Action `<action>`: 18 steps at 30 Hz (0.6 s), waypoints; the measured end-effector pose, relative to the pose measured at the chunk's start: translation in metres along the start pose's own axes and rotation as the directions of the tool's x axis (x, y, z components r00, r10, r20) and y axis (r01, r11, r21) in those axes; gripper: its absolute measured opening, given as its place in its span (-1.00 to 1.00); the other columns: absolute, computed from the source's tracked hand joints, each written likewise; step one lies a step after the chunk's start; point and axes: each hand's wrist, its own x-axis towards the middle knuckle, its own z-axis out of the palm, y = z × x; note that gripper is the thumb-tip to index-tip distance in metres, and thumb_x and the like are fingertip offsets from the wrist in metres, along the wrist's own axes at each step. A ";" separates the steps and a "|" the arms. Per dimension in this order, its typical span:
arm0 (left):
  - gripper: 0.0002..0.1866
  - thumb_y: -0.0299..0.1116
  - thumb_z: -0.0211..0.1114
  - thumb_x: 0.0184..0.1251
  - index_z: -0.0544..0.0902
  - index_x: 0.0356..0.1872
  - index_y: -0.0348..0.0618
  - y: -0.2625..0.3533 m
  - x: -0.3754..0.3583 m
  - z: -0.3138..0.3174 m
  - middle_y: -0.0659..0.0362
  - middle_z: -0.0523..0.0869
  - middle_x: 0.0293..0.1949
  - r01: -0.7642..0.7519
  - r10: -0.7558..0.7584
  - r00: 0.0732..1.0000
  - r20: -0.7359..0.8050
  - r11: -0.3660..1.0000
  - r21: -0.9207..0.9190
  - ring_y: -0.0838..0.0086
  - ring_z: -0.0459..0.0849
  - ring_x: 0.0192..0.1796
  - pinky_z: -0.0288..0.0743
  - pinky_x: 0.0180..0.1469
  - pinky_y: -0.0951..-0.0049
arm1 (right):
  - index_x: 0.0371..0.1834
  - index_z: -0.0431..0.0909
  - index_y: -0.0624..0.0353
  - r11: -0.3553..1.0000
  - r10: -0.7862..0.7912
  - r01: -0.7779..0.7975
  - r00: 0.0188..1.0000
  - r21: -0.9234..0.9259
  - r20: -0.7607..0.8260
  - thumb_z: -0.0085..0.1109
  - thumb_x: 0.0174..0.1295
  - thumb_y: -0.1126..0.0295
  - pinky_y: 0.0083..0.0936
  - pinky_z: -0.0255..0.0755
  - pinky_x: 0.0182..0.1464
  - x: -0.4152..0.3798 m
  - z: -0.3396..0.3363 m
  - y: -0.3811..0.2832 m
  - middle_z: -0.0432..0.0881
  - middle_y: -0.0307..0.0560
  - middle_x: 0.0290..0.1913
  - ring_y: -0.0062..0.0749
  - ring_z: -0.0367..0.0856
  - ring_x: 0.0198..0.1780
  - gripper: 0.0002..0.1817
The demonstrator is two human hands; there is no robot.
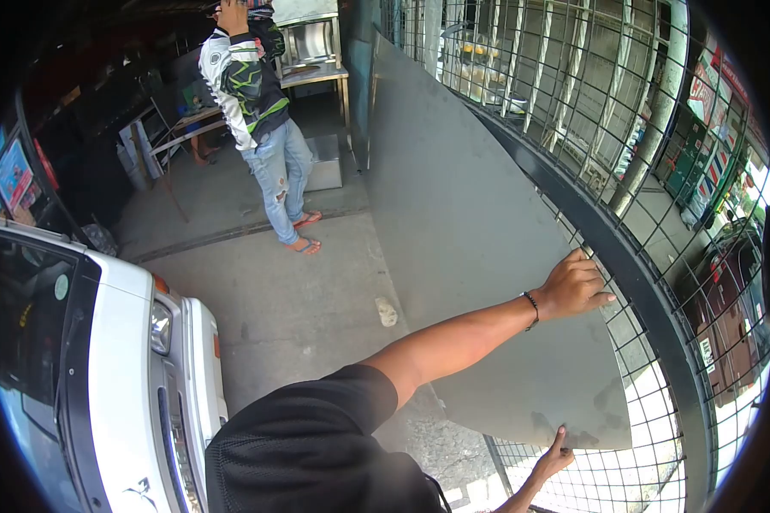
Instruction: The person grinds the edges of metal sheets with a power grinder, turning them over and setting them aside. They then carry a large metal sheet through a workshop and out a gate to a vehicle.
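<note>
A large, thin grey metal sheet (462,222) stands on edge along the wire mesh gate, running from the back of the floor toward me. My left hand (573,286), with a dark beaded bracelet at the wrist, is closed over the sheet's upper edge, fingers curled and thumb out to the right. Lower down, my right hand (554,457) grips the near bottom edge, its thumb on the face of the sheet. The right hand's fingers are partly hidden. Dark smudges mark the sheet near that thumb.
The black-framed mesh gate (629,244) borders my right side, with a dark red car (727,316) beyond. A white vehicle (124,342) is parked at left. Farther back, a person (261,111) in jeans and sandals stands near a wooden table (312,77) and a metal box (323,162).
</note>
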 end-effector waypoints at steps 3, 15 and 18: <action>-0.60 -0.14 0.38 0.22 0.53 -0.73 -0.07 -0.001 0.004 0.000 0.30 0.56 -0.64 -0.010 0.010 1.000 0.027 1.000 -0.001 0.47 0.51 -0.43 0.29 -0.19 0.37 | -0.39 0.65 0.53 0.988 0.130 -0.122 0.988 -0.098 0.078 0.35 0.19 -0.07 -0.47 0.07 -0.55 0.010 -0.007 0.014 0.37 -0.23 -0.71 -0.58 0.12 -0.63 -0.36; -0.62 -0.15 0.38 0.22 0.56 -0.71 -0.10 -0.001 0.006 0.006 0.28 0.55 -0.63 0.000 0.000 1.000 -0.011 1.000 -0.008 0.44 0.51 -0.43 0.32 -0.15 0.38 | -0.30 0.66 0.56 0.994 0.094 -0.089 0.993 -0.068 0.078 0.33 0.26 0.07 -0.45 0.31 -0.43 0.017 -0.007 0.028 0.55 -0.14 -0.60 -0.52 0.32 -0.55 -0.45; -0.62 -0.16 0.38 0.22 0.57 -0.72 -0.11 -0.001 0.007 0.007 0.28 0.55 -0.64 0.003 -0.003 1.000 -0.007 1.000 -0.011 0.45 0.51 -0.43 0.32 -0.15 0.38 | -0.28 0.66 0.56 0.993 0.096 -0.089 0.992 -0.081 0.084 0.32 0.27 0.08 -0.42 0.28 -0.44 0.018 -0.006 0.028 0.55 -0.14 -0.58 -0.52 0.30 -0.54 -0.45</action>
